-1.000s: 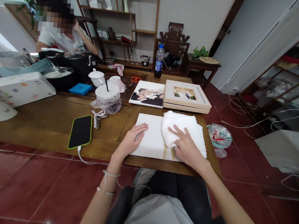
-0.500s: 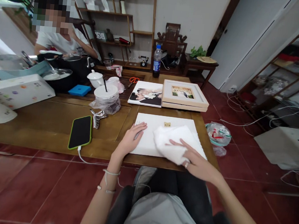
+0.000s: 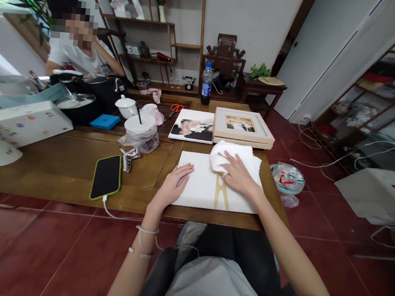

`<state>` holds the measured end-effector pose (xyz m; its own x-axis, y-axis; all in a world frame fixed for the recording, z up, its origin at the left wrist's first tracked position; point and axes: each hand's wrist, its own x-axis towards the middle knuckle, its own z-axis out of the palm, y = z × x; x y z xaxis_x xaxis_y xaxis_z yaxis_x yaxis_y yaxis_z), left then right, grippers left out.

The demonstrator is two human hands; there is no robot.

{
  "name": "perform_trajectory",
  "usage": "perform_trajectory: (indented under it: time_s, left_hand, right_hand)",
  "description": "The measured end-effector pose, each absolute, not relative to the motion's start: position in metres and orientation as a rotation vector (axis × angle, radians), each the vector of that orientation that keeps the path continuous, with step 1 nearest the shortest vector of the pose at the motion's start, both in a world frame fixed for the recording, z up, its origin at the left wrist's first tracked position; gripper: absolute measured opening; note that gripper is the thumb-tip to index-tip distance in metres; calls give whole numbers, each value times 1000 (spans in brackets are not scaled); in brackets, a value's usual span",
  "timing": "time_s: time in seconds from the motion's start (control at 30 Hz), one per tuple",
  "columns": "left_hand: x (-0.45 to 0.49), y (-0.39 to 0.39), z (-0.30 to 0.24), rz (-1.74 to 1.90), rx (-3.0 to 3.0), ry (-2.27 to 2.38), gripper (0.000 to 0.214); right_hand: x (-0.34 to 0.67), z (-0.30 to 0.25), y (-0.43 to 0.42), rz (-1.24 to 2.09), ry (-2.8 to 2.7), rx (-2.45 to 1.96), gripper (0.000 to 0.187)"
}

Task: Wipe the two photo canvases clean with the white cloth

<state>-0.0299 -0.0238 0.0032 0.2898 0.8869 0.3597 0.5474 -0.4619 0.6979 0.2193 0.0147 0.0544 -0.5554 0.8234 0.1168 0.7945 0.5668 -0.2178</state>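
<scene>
A flat white rectangular panel (image 3: pixel 196 192), like a photo album or canvas, lies at the table's near edge. Gold lettering (image 3: pixel 223 199) shaped like a large A runs across it, its upper part covered. My left hand (image 3: pixel 176 183) rests open on the panel's left side, fingers stretched out. Over the panel's far right part lies a crumpled white cloth (image 3: pixel 255 162). My right hand (image 3: pixel 238 174) presses on this cloth with its fingers spread; a ring shows on it.
Just beyond the panel are a photo cover (image 3: pixel 194 127) and stacked picture frames (image 3: pixel 266 135). A charging phone (image 3: pixel 106 177), a lidded cup (image 3: pixel 140 126) in plastic and a bottle (image 3: pixel 206 86) stand about. A person (image 3: pixel 77 55) sits at the far left.
My right hand and the white cloth have moved away from me to the panel's far edge, uncovering the lower gold lettering. My left hand has stayed in place.
</scene>
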Motion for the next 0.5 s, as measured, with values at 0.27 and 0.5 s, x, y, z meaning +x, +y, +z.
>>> perform_trajectory:
  time_s: [0.27,0.5]
  left_hand:
    - [-30,-25,4,1024,2108,1288,32]
    - [-29,-25,5,1026,2108,1296,33]
  right_hand:
    - [209,71,-46,202,-2766,-1256,32]
    - [210,96,-114,534,-2843,-1234,30]
